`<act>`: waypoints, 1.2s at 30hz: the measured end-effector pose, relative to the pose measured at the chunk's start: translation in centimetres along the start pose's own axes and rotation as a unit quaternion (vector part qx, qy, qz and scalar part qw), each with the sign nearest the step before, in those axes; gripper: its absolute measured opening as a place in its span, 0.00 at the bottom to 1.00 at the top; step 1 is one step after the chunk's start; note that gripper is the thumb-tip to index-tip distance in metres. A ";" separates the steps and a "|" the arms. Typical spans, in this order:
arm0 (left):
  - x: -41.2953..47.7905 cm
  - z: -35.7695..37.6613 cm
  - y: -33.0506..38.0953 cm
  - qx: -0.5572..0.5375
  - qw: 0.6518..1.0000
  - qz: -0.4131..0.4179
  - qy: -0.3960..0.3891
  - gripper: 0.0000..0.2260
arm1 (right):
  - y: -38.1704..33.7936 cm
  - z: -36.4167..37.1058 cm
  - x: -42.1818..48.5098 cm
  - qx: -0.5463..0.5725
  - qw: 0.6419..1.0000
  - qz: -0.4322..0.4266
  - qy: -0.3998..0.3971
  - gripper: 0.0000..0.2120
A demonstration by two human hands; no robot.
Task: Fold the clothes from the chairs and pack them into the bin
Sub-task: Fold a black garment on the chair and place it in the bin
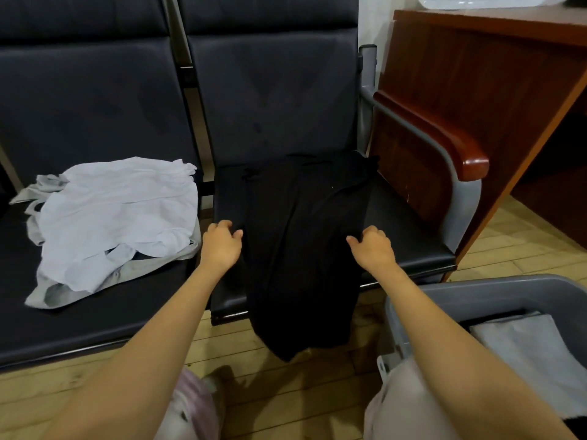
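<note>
A black garment lies lengthwise on the right chair seat, its lower end hanging over the front edge toward the floor. My left hand pinches its left edge and my right hand pinches its right edge, both with curled fingers at about mid-length. A crumpled pale grey garment lies in a heap on the left chair seat. The grey bin stands on the floor at the lower right, with a folded pale cloth inside.
A wooden desk stands right of the chairs, behind the wood-topped armrest. Light wooden flooring lies in front of the seats. My knees in pale trousers show at the bottom.
</note>
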State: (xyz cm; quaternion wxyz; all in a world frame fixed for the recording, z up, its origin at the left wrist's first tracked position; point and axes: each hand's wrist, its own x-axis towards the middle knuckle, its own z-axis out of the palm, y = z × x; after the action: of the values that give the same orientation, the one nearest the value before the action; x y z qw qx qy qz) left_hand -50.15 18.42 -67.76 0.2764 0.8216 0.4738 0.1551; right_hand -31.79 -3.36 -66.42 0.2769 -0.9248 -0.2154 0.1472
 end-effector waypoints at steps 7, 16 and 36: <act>2.3 2.4 -0.6 -0.057 0.998 -0.030 0.026 0.12 | -0.4 0.0 2.5 0.141 0.988 0.013 0.061 0.11; 1.0 0.7 -0.1 -0.272 0.948 -0.088 0.143 0.17 | -2.7 -0.2 1.9 0.146 0.916 -0.241 0.285 0.05; -5.5 8.8 9.1 0.022 0.977 0.187 -0.097 0.10 | 0.7 2.4 3.6 -0.026 0.986 -0.157 0.041 0.13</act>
State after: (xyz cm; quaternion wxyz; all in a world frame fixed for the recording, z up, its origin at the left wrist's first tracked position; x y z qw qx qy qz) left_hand -42.09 7.37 -69.33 0.2696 0.9126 0.2860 0.1128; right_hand -29.37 -1.08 -69.34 0.2807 -0.8919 -0.3498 0.0579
